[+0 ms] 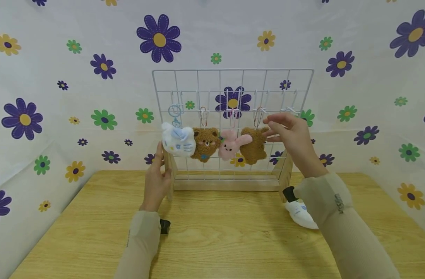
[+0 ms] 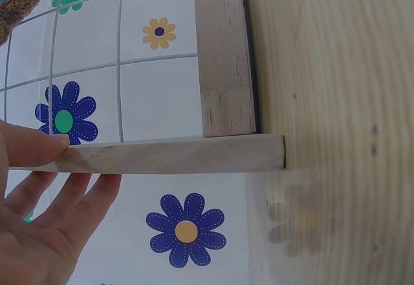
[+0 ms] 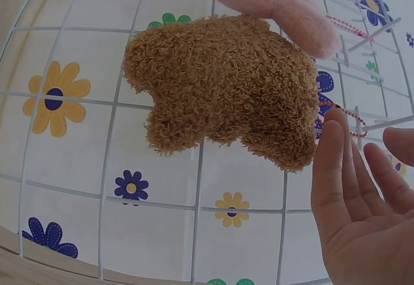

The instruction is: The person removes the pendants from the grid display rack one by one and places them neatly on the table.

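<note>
Clock positions run from the rack's centre, head view. Floral backdrop [image 1: 198,27]: behind everything. Wooden table [image 1: 216,236]: supports the rack. Wire rack [image 1: 233,70]: upright, on a wooden base. Left wooden post [image 2: 194,156]: gripped at 8 o'clock by the left hand [image 1: 156,179], thumb on one face, fingers against the other. Right hand [image 1: 292,133]: at 3 o'clock, fingers extended, thumb apart, nothing held; contact with the nearest toy cannot be determined.

White cat plush [image 1: 179,141]: hanging at 9 o'clock. White plush [image 1: 301,216]: on the table between 4 and 5 o'clock, partly hidden by a sleeve. Back-turned brown bear [image 1: 253,147]: hanging at 4 o'clock, just beside the right fingertips. Front-facing brown bear [image 1: 206,144]: hanging at 8 o'clock. Pink rabbit [image 1: 230,149]: hanging at 6 o'clock, between the bears. Bead chain [image 1: 257,116]: above the back-turned bear.
</note>
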`<state>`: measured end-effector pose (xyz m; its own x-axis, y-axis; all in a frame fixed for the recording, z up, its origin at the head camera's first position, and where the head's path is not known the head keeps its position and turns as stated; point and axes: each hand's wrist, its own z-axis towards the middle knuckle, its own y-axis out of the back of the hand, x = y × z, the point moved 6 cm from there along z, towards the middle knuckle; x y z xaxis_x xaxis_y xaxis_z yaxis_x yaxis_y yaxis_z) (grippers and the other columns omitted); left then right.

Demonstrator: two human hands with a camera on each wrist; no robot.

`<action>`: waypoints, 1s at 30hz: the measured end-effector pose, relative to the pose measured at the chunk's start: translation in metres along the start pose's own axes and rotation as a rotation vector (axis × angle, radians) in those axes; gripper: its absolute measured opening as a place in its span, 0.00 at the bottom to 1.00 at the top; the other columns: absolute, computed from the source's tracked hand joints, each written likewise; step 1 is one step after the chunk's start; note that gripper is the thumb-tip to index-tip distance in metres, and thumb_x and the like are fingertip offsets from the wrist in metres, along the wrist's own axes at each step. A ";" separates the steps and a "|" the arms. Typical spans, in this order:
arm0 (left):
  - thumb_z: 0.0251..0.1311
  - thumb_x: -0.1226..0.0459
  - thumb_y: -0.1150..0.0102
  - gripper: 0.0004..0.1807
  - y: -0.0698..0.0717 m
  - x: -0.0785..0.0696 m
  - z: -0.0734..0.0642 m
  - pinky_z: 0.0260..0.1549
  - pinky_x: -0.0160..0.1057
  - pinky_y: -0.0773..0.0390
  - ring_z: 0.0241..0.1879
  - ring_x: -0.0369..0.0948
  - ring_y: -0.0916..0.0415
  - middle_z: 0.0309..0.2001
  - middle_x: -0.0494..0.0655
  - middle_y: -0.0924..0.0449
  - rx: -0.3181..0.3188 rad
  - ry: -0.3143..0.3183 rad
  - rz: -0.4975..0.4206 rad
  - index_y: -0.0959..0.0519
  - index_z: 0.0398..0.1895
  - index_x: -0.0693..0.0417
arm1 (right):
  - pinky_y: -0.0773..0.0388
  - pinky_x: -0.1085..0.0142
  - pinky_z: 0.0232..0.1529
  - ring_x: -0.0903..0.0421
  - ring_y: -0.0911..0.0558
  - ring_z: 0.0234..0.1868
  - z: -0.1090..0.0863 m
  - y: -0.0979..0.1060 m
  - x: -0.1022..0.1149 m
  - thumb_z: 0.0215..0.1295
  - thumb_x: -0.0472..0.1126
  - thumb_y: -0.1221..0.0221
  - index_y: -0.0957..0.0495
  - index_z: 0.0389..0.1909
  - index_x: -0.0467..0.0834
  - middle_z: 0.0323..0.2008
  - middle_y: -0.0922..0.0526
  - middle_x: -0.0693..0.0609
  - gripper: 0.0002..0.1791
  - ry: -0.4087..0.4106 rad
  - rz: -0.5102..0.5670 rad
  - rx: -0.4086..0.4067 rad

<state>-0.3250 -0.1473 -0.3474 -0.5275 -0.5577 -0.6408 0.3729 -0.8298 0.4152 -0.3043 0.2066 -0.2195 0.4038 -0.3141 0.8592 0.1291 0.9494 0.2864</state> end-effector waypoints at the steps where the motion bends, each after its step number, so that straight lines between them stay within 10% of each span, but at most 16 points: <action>1: 0.58 0.87 0.45 0.49 0.000 0.000 0.000 0.42 0.58 0.14 0.56 0.67 0.24 0.60 0.72 0.26 -0.001 0.000 0.001 0.48 0.81 0.55 | 0.14 0.66 0.48 0.60 0.14 0.41 0.001 0.000 0.000 0.79 0.42 0.48 0.26 0.61 0.31 0.55 0.19 0.42 0.20 0.002 0.002 0.001; 30: 0.59 0.87 0.46 0.48 -0.001 0.002 0.000 0.42 0.58 0.14 0.56 0.67 0.24 0.59 0.72 0.27 -0.002 0.011 -0.012 0.48 0.81 0.56 | 0.14 0.69 0.43 0.59 0.14 0.38 0.008 -0.009 0.005 0.78 0.41 0.46 0.30 0.64 0.35 0.57 0.20 0.41 0.21 -0.113 0.112 0.012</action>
<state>-0.3267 -0.1480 -0.3492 -0.5234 -0.5477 -0.6527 0.3681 -0.8362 0.4065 -0.3107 0.1965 -0.2141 0.3101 -0.2054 0.9282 0.0778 0.9786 0.1906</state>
